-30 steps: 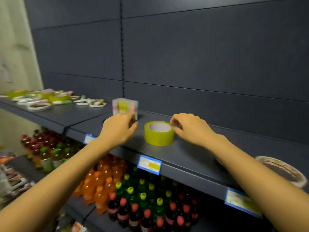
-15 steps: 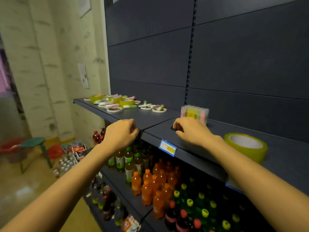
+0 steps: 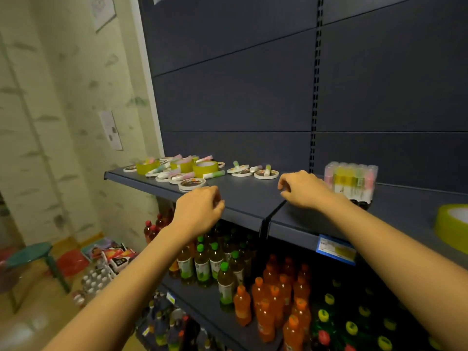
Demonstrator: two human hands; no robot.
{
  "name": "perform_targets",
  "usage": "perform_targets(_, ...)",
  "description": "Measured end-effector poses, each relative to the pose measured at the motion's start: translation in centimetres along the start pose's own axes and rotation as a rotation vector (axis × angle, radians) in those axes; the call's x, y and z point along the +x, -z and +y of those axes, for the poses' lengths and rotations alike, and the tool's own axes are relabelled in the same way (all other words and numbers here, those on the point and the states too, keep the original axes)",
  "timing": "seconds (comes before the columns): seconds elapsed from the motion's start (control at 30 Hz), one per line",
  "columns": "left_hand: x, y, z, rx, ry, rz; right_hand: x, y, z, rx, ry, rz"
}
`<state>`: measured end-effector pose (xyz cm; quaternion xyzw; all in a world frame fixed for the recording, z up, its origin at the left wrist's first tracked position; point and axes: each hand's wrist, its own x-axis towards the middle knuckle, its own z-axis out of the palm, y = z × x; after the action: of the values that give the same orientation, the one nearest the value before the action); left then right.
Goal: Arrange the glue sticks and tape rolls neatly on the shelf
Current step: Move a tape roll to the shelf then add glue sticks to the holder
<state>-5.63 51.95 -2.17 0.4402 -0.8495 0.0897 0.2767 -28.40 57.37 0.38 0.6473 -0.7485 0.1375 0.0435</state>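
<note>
Compared with half a second ago, our hands sit further left along the shelf (image 3: pixel 244 198), and the wrapped pack of glue sticks (image 3: pixel 350 179) that stood ahead of our right hand (image 3: pixel 304 190) now stands just to its right. Our left fingers (image 3: pixel 215 200) are loosely curled and hold nothing; the left hand (image 3: pixel 196 211) hovers at the shelf's front lip, just short of a stack of flat white tape rolls (image 3: pixel 192 184). Our right fingers (image 3: pixel 285 183) are likewise loosely curled with nothing in them, and that hand lies low over the seam where two shelf boards meet. Beyond the left hand, toward the shelf's left end, yellow tape rolls (image 3: pixel 205 168), more white rolls and loose glue sticks (image 3: pixel 214 175) lie jumbled together. A smaller group of white rolls with sticks on them lies ahead of the right hand. At the right edge of view a lone yellow roll (image 3: pixel 452 224) lies flat, well apart from the jumble. Drink bottles (image 3: pixel 273 295) fill the lower shelves, and a blue price tag (image 3: pixel 334 252) hangs beneath our right forearm.
</note>
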Motion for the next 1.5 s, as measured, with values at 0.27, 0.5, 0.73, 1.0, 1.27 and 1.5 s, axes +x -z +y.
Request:
perform_targets(0.27,6.8,-3.4,-3.0,-0.038,-0.038,-0.037,7.6,-1.8,0.0,-0.005,-0.126,0.014)
perform_targets(0.5,14.7,-7.3,-5.1,0.005,-0.091,-0.065,17.5,-3.8,0.9,0.029,-0.228,0.049)
perform_targets(0.73,21.2,-11.6,-6.6,0.06,-0.188,-0.056,26.0,-7.4,2.2,-0.013,-0.388,0.012)
perform_targets(1.0,27.3,-15.2,-7.5,0.013,-0.3,-0.056,30.2,-10.1,3.4,0.008,-0.517,-0.024)
perform_targets(1.27,33.9,-19.7,-4.8,0.045,-0.35,-0.123,28.0,-6.3,3.9,0.02,-0.489,0.177)
perform_targets(1.5,37.1,-24.0,-2.9,0.089,-0.294,-0.36,24.0,-4.5,2.5,-0.003,-0.576,0.284)
